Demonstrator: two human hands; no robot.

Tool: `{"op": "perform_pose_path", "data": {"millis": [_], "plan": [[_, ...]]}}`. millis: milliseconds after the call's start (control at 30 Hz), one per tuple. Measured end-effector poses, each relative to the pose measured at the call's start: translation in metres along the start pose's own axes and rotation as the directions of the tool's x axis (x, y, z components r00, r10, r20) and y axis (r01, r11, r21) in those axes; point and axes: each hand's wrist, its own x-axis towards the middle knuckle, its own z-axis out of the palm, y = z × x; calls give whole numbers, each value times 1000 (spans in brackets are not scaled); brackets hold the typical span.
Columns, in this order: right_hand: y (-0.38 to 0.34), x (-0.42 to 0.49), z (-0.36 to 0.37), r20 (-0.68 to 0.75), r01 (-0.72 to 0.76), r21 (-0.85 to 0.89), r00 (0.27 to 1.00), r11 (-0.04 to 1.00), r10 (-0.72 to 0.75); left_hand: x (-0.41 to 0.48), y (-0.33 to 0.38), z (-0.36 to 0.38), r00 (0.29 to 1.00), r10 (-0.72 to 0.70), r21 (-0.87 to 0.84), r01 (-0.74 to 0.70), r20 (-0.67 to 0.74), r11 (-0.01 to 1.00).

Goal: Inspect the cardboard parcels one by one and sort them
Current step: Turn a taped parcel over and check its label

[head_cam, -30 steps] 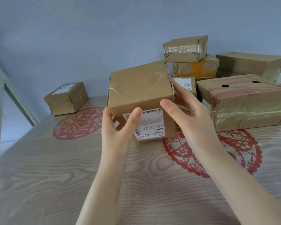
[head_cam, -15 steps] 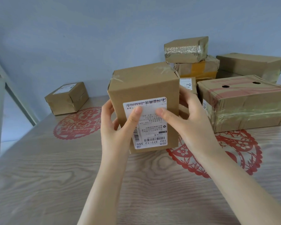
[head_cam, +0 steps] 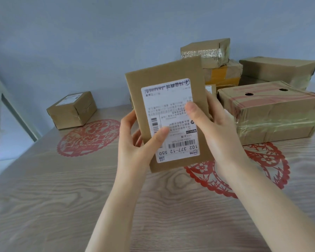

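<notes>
I hold a brown cardboard parcel (head_cam: 164, 73) up above the table, its white shipping label facing me upside down. My left hand (head_cam: 135, 144) grips its lower left side, thumb lying on the label. My right hand (head_cam: 215, 128) grips its right side, thumb pressed on the label's middle. A single small parcel (head_cam: 73, 111) with a label on top sits at the far left. A pile of parcels stands at the far right: a large taped box with two holes (head_cam: 273, 113), a flat box (head_cam: 278, 70) behind it, a yellow-taped box (head_cam: 224, 73) and a silver-taped box (head_cam: 205, 50) on top.
The wooden table (head_cam: 62, 206) carries two red paper-cut decals, one at the left (head_cam: 87, 137) and one under my right wrist (head_cam: 267, 164). A blue wall stands behind the parcels. A window frame (head_cam: 13, 110) runs along the left edge.
Both hands have tipped the parcel further toward me and raised it, so the labelled face now points straight at me. My thumbs have slid further over the label.
</notes>
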Motion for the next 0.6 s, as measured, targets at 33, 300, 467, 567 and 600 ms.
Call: {"op": "perform_pose_path", "data": {"millis": [33,300,467,567,600], "plan": [[0,-1,1,20,-20,16,1000,1000,19,0,0,-1,1000,3,-18,-3,5,1000],[8,-5,5,24,-65,-78,997,995,68,4,0,-5,999,0,-33,1,41,999],[6,-5,4,5,-117,-58,993,991,118,5,-6,-4,1000,-13,-23,13,18,1000],[6,-8,8,68,-80,-87,994,993,86,7,-5,-8,998,-64,-59,63,-22,996],[6,-8,9,67,-75,-81,994,994,81,7,-5,-8,998,-65,-61,63,-23,996]]}}
